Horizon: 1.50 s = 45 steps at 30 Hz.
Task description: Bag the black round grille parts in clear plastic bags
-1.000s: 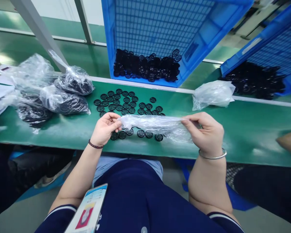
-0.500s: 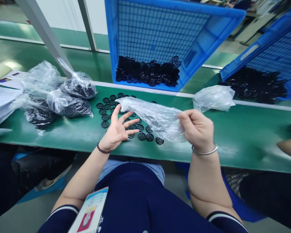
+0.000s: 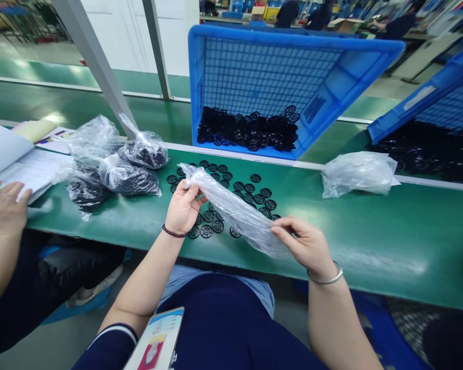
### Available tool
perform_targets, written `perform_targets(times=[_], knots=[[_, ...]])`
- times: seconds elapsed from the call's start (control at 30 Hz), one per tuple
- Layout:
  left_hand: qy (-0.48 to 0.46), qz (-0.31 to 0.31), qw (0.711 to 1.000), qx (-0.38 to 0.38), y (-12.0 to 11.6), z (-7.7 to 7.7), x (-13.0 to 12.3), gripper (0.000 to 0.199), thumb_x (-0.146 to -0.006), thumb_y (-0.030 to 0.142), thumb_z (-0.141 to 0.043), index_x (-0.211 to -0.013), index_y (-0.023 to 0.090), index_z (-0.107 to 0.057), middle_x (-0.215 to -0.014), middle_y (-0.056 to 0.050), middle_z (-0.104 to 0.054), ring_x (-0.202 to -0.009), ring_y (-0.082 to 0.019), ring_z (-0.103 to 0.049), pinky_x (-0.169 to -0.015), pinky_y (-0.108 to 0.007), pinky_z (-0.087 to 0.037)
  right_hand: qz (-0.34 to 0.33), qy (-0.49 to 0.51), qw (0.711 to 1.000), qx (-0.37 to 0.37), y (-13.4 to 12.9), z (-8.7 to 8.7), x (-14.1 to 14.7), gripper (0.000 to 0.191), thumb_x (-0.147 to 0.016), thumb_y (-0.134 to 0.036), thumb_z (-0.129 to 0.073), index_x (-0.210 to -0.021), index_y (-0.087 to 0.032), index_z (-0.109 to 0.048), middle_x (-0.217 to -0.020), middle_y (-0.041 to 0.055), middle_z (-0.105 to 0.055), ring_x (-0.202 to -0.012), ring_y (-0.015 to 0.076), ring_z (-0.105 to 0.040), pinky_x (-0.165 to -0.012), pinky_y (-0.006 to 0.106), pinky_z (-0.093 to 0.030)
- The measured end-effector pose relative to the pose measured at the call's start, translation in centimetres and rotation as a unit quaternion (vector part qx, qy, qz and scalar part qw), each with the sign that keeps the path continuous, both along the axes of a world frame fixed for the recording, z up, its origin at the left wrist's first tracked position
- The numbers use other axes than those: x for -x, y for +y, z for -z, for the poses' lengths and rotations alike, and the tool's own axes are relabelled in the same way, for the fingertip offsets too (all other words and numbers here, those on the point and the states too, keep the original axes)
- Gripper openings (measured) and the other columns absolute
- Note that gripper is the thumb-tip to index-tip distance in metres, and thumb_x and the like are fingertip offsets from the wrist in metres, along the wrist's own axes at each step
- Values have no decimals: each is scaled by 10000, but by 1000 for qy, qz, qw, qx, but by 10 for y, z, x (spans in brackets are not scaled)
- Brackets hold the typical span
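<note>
A clear plastic bag (image 3: 235,210) is stretched slantwise between my two hands above the green table. My left hand (image 3: 184,207) pinches its upper left end. At the lower right end, my right hand (image 3: 303,244) grips the bag between thumb and fingers. No parts show inside the crumpled plastic. Below it, many round black openwork discs (image 3: 206,230) lie spread on the table (image 3: 370,231), some hidden by the bag and my left hand.
Filled bags of black parts (image 3: 129,177) sit at the left. Behind stands a tilted blue crate (image 3: 254,77) holding black discs; another blue crate (image 3: 420,103) is at right. A bundle of clear bags (image 3: 358,173) lies at right. Another person's hand (image 3: 5,208) rests by papers (image 3: 42,167).
My left hand, spread open before, has closed on the bag's left end. My right hand keeps its hold. The view has shifted, and the other person's hand at left shows more fully.
</note>
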<state>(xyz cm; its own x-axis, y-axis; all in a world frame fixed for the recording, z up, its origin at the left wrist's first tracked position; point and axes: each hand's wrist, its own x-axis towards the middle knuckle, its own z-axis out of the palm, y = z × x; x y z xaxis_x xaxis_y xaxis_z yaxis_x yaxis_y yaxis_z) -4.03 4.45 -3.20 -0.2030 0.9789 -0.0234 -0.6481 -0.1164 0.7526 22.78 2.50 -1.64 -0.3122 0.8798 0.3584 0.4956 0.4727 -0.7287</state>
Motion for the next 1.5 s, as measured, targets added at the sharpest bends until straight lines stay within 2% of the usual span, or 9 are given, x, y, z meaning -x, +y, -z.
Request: perform_targets(times=[0.13, 0.4, 0.53, 0.77, 0.9, 1.07, 1.2, 1.33, 1.5], knots=[[10, -14, 1000, -24, -2, -6, 4, 350, -723, 328, -798, -762, 217, -468, -766, 80, -641, -726, -82, -632, -712, -217, -553, 89, 54, 994, -24, 0, -6, -11, 361, -815, -550, -675, -691, -219, -602, -563, -19, -536, -466, 108, -450, -444, 253, -390], [-60, -97, 993, -41, 0, -23, 36, 52, -846, 249, -591, -887, 234, -620, -913, 10, -725, -956, -154, -671, -867, -307, -547, 63, 64, 993, -81, 5, -16, -17, 298, -800, -484, -719, -694, -229, -607, -618, 6, -558, -545, 140, -500, -503, 290, -432], [-72, -65, 994, -45, -5, -30, 46, 238, -843, 272, -498, -959, 187, -688, -1056, -54, -729, -1116, -232, -635, -1022, -425, -480, 31, 61, 996, -54, 6, -13, -13, 286, -833, -498, -678, -765, -223, -634, -659, 14, -577, -550, 140, -530, -510, 284, -457], [10, 63, 998, 4, -15, -33, 11, 326, -798, 403, -492, -910, 172, -694, -1010, -110, -720, -848, -310, -706, -707, -470, -578, -74, 103, 992, 5, 12, -27, 29, 500, -846, -659, -566, -1069, -215, -621, -983, 90, -677, -887, 216, -646, -796, 360, -541], [43, 118, 992, 9, -22, -41, -14, 264, -758, 403, -610, -870, 170, -669, -851, -97, -728, -900, -329, -702, -743, -449, -586, -153, 173, 967, 105, 10, -34, 62, 644, -814, -645, -623, -1268, -215, -468, -1056, 85, -670, -931, 213, -659, -784, 345, -551], [33, 84, 994, -52, -25, -46, -12, 478, -760, 595, -666, -1019, 195, -635, -1025, -80, -715, -942, -259, -685, -829, -408, -574, 15, 205, 978, 21, 9, -29, 77, 426, -790, -392, -719, -1119, -230, -501, -781, -16, -572, -665, 145, -577, -631, 297, -521], [140, 27, 987, -72, -19, -41, -13, 679, -644, 452, -849, -1215, 233, -554, -1082, -58, -690, -970, -207, -671, -828, -299, -557, 16, 181, 983, -5, 5, -27, 78, 601, -776, -343, -731, -1285, -239, -429, -788, -17, -562, -657, 150, -563, -620, 313, -524], [203, -13, 978, -47, -13, -37, -14, 358, -760, 421, -772, -994, 183, -640, -854, -40, -727, -705, -161, -695, -618, -244, -560, 32, 213, 976, 11, 9, -29, 64, 657, -767, -361, -751, -1315, -239, -411, -815, -8, -582, -644, 142, -570, -582, 293, -527], [166, 13, 986, -28, -12, -35, -3, 323, -747, 439, -776, -877, 162, -672, -763, -39, -743, -533, -145, -675, -466, -217, -529, 77, 286, 954, 32, 27, -27, 37, 517, -744, -422, -769, -1159, -255, -510, -734, -43, -497, -604, 115, -520, -551, 251, -494]])
